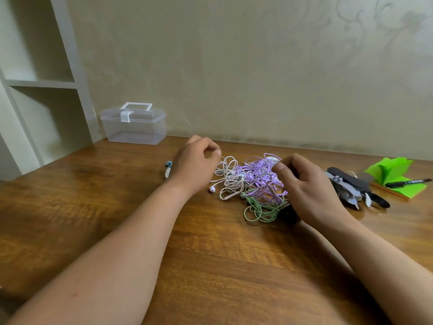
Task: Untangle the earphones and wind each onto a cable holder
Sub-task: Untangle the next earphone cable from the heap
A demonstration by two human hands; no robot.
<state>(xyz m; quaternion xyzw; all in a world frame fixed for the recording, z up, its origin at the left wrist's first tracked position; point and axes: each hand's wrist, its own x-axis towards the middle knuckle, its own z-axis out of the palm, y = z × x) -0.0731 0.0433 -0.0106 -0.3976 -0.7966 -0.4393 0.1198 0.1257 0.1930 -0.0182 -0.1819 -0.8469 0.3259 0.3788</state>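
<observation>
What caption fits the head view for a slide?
Left hand and right hand, fingers curled, at the tangled earphones on a wooden table.

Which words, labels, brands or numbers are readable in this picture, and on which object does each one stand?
No text in this view can be read.
Black marker pen lying on the green paper pad: possibly a pale print on the barrel, too blurred to read.
Clear plastic box with a white latch: no label visible.
Grey and black cable holders: no print visible.
</observation>
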